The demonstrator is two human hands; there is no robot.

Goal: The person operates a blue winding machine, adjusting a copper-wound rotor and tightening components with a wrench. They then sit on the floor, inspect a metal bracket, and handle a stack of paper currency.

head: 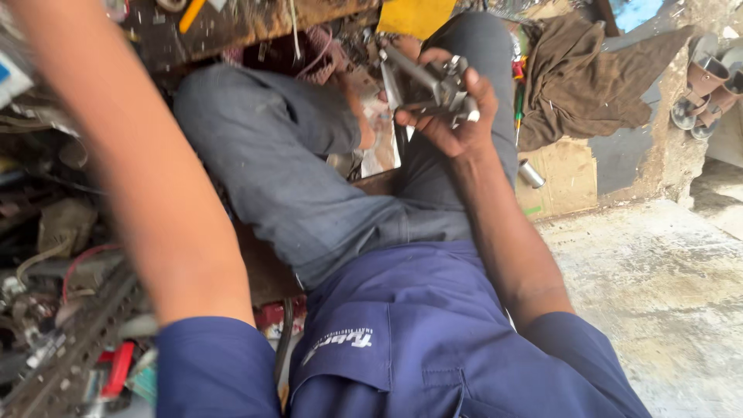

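Observation:
My right hand [457, 116] grips a grey metal part [441, 83] made of rods and a clamp-like block, held up above my knees. My left arm stretches up and out past the top left corner, so my left hand is out of the picture. I sit with grey trousers [286, 170] and a blue shirt [402, 333] filling the middle of the view.
A heap of scrap, wires and a slotted metal angle [70, 340] lies at the left. A brown cloth [580, 77] and cardboard [569, 174] sit at the right, with a small metal cylinder [531, 173] nearby. Bare concrete floor [658, 286] spreads at lower right.

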